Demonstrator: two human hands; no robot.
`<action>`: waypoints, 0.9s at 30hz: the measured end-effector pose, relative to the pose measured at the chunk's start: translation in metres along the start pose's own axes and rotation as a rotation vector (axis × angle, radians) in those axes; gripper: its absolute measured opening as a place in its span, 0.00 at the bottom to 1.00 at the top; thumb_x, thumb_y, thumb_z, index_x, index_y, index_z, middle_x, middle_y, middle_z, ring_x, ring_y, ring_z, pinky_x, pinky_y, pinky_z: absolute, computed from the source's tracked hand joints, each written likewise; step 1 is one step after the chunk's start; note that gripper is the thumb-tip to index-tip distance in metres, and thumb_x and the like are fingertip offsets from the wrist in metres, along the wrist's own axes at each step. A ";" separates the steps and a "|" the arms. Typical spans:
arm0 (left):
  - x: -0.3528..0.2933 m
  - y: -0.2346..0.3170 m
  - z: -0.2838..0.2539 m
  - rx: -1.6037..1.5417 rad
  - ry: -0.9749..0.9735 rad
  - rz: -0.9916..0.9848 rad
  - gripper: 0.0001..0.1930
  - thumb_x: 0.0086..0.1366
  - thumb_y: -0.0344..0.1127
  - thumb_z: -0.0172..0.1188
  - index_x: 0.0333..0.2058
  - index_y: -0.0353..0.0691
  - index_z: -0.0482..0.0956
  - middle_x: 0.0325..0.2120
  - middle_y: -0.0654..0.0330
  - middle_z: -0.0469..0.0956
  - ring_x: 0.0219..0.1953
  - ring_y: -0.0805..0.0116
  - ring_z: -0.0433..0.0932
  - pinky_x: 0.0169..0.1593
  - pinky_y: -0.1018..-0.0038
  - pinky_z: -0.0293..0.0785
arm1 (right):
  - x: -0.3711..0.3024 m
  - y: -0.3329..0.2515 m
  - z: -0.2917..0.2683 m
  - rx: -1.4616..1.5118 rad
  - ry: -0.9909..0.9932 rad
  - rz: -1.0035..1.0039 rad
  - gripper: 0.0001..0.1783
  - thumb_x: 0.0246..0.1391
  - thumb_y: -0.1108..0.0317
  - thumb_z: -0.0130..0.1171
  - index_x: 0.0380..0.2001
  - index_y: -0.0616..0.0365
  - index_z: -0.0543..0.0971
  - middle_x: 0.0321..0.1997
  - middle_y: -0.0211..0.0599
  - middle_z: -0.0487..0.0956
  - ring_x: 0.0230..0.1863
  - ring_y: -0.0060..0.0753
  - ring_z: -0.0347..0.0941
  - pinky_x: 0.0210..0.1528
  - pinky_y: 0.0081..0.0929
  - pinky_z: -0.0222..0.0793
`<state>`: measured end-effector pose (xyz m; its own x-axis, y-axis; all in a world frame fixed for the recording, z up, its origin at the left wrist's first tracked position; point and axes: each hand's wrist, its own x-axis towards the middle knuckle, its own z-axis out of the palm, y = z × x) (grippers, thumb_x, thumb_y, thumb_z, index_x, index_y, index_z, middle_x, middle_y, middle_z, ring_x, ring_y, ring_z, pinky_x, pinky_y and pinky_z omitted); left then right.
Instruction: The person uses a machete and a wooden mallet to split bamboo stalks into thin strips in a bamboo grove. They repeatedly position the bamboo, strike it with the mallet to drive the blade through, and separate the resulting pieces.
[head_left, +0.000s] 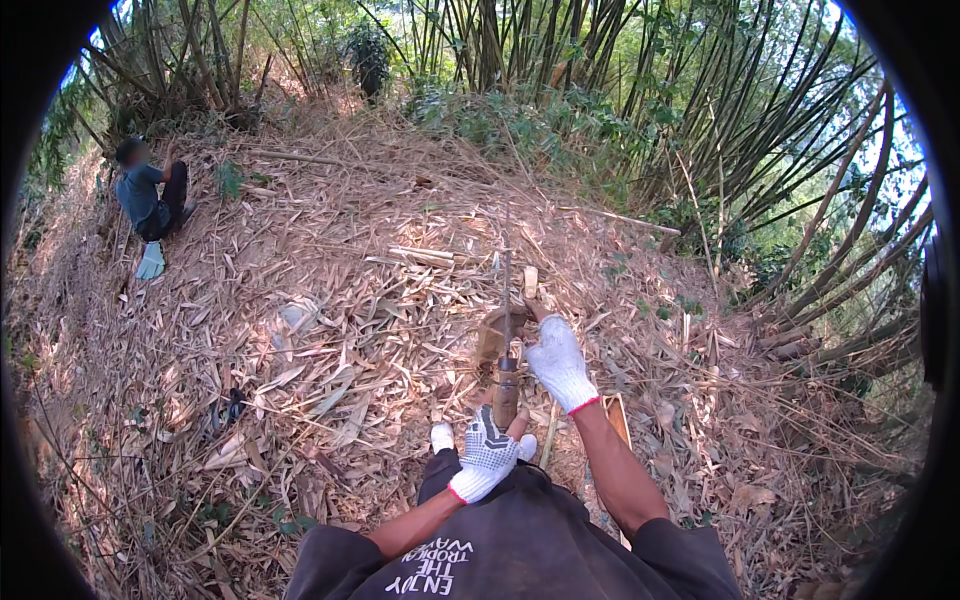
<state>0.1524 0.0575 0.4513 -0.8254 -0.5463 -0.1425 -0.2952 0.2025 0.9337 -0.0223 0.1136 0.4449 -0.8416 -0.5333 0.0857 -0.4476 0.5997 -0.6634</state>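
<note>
My left hand (485, 455), in a white knitted glove with dark dots, grips the wooden handle of a long tool (506, 392) held upright in front of me. A thin metal shaft runs on from the handle, away from me. My right hand (558, 362), in a white glove with a red cuff, reaches just right of the tool. Its fingers curl over the edge of a brown cut bamboo stump (492, 338) set among dry leaves. The tool's tip is hidden in the litter.
Dry bamboo leaves and sheaths (340, 330) cover the sloping ground. Clumps of bamboo stems (760, 170) rise at the back and right. Another person (150, 195) sits on the slope at far left, beside a pale object (150, 262). A small dark item (231, 405) lies in the leaves.
</note>
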 end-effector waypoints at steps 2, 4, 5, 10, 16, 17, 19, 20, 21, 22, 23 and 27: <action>-0.002 0.000 0.000 -0.035 -0.032 -0.016 0.24 0.60 0.40 0.60 0.50 0.31 0.68 0.35 0.46 0.76 0.37 0.49 0.77 0.42 0.60 0.72 | -0.001 -0.008 0.005 -0.031 -0.005 0.068 0.27 0.43 0.75 0.61 0.52 0.61 0.74 0.49 0.53 0.77 0.51 0.50 0.74 0.53 0.36 0.70; -0.004 -0.007 0.004 0.058 0.006 0.052 0.24 0.60 0.42 0.60 0.50 0.31 0.68 0.36 0.44 0.76 0.38 0.48 0.77 0.41 0.58 0.72 | -0.005 -0.012 0.015 0.006 0.129 -0.010 0.22 0.42 0.75 0.63 0.46 0.60 0.78 0.42 0.49 0.80 0.45 0.48 0.77 0.46 0.35 0.73; -0.005 -0.013 0.006 0.034 -0.002 0.029 0.25 0.60 0.42 0.61 0.50 0.31 0.68 0.36 0.44 0.76 0.38 0.48 0.77 0.41 0.58 0.73 | -0.007 -0.014 0.019 -0.019 0.142 -0.011 0.22 0.42 0.75 0.63 0.45 0.59 0.78 0.41 0.49 0.80 0.44 0.48 0.78 0.45 0.36 0.73; -0.001 -0.017 -0.005 -0.016 -0.076 -0.001 0.25 0.59 0.40 0.61 0.50 0.31 0.67 0.36 0.44 0.76 0.39 0.49 0.78 0.42 0.59 0.73 | -0.008 -0.014 0.029 -0.052 0.244 -0.041 0.17 0.44 0.75 0.63 0.42 0.58 0.80 0.38 0.46 0.81 0.41 0.47 0.78 0.42 0.36 0.74; 0.009 -0.015 -0.037 -0.136 -0.205 -0.095 0.28 0.58 0.37 0.61 0.54 0.32 0.65 0.37 0.47 0.76 0.41 0.54 0.77 0.45 0.64 0.72 | -0.008 -0.021 0.030 -0.075 0.259 -0.020 0.16 0.46 0.75 0.62 0.42 0.57 0.80 0.38 0.46 0.81 0.40 0.47 0.79 0.41 0.36 0.74; 0.010 -0.019 -0.038 -0.161 -0.215 -0.114 0.28 0.58 0.38 0.61 0.55 0.31 0.65 0.38 0.47 0.76 0.41 0.54 0.77 0.46 0.64 0.72 | -0.008 -0.020 0.033 -0.086 0.256 -0.023 0.16 0.46 0.75 0.62 0.42 0.57 0.79 0.38 0.46 0.81 0.40 0.47 0.78 0.41 0.36 0.74; 0.008 -0.022 -0.039 -0.105 -0.174 -0.070 0.29 0.58 0.38 0.61 0.55 0.31 0.64 0.38 0.47 0.76 0.42 0.54 0.77 0.46 0.65 0.72 | -0.007 -0.017 0.040 -0.107 0.248 -0.030 0.16 0.46 0.74 0.63 0.42 0.57 0.79 0.38 0.47 0.81 0.40 0.47 0.78 0.41 0.37 0.74; 0.008 -0.030 -0.037 -0.146 -0.167 -0.077 0.30 0.58 0.39 0.62 0.55 0.30 0.64 0.38 0.47 0.76 0.42 0.54 0.77 0.46 0.65 0.72 | -0.008 -0.016 0.043 -0.066 0.240 -0.005 0.18 0.45 0.73 0.63 0.43 0.58 0.78 0.39 0.47 0.80 0.41 0.49 0.77 0.42 0.38 0.73; 0.008 -0.038 -0.034 -0.190 -0.159 -0.086 0.30 0.58 0.39 0.62 0.55 0.30 0.64 0.38 0.46 0.76 0.41 0.54 0.77 0.46 0.65 0.72 | -0.009 -0.017 0.045 -0.027 0.231 0.020 0.20 0.44 0.73 0.64 0.44 0.59 0.78 0.40 0.48 0.80 0.42 0.51 0.77 0.44 0.39 0.73; 0.008 -0.045 -0.032 -0.234 -0.152 -0.094 0.30 0.58 0.39 0.62 0.55 0.30 0.64 0.38 0.46 0.76 0.41 0.54 0.77 0.46 0.65 0.72 | -0.009 -0.017 0.046 0.012 0.221 0.044 0.21 0.42 0.72 0.65 0.44 0.59 0.77 0.41 0.49 0.79 0.44 0.53 0.76 0.45 0.40 0.72; 0.007 -0.053 -0.032 -0.225 -0.157 -0.099 0.31 0.58 0.40 0.62 0.56 0.30 0.64 0.38 0.46 0.76 0.41 0.54 0.77 0.46 0.65 0.72 | -0.009 -0.019 0.047 -0.007 0.238 0.027 0.21 0.42 0.72 0.65 0.44 0.59 0.77 0.40 0.49 0.79 0.43 0.53 0.76 0.45 0.40 0.72; 0.010 -0.065 -0.039 -0.181 -0.168 -0.043 0.24 0.57 0.34 0.62 0.51 0.35 0.65 0.33 0.57 0.72 0.33 0.68 0.74 0.37 0.70 0.73 | -0.010 -0.024 0.049 -0.038 0.272 -0.022 0.20 0.43 0.73 0.64 0.43 0.60 0.77 0.38 0.49 0.80 0.41 0.54 0.76 0.43 0.41 0.72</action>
<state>0.1818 0.0073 0.4016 -0.8868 -0.4056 -0.2215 -0.2529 0.0246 0.9672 0.0116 0.0746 0.4235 -0.8793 -0.3698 0.3001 -0.4737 0.6143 -0.6311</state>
